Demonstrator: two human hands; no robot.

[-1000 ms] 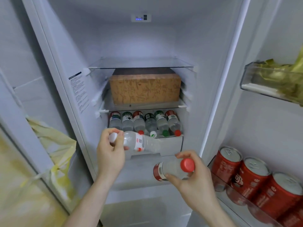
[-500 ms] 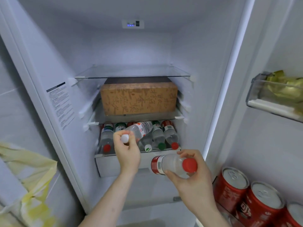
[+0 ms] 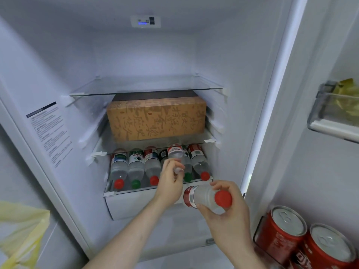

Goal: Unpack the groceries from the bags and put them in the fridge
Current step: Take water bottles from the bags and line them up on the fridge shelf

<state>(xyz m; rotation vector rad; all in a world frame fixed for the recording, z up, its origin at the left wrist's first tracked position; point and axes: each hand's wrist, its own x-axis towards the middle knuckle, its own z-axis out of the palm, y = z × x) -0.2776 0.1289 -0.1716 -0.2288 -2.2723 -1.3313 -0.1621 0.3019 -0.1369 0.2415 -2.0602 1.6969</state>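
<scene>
Head cam: the drawer (image 3: 147, 200) is pulled out so bottles can lie flat in a row, caps facing out. Left hand (image 3: 171, 181) has its fingers curled round the cap end of a clear bottle (image 3: 175, 155), feeding it base-first onto that row (image 3: 136, 167). Right hand (image 3: 225, 208) grips a red-capped bottle (image 3: 206, 197) just in front of the drawer, probably next in line.

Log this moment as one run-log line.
left hand: grips bottle over drawer row | right hand: holds red-capped bottle outside drawer | step: stowing bottles
</scene>
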